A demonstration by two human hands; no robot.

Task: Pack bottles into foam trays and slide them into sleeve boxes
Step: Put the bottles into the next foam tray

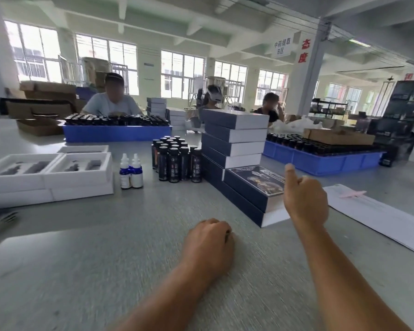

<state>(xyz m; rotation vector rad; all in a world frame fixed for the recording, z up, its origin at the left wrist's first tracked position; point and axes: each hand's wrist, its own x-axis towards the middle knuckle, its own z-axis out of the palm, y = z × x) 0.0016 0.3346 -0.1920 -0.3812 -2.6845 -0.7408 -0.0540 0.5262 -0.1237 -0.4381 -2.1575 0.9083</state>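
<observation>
Bottles (176,161) massed mid-frame between trays (48,173) at left and boxes (234,142) at right, within easy reach; left hand (208,244) fisted empty on table (110,235), right hand (305,199) curled empty, thumb up.

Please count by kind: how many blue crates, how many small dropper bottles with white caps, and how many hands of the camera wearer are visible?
Blue crates: 2
White-capped dropper bottles: 2
Hands, left hand and right hand: 2
Total: 6

Two dropper bottles (131,172), four foam trays (78,169), two blue crates (116,133).
</observation>
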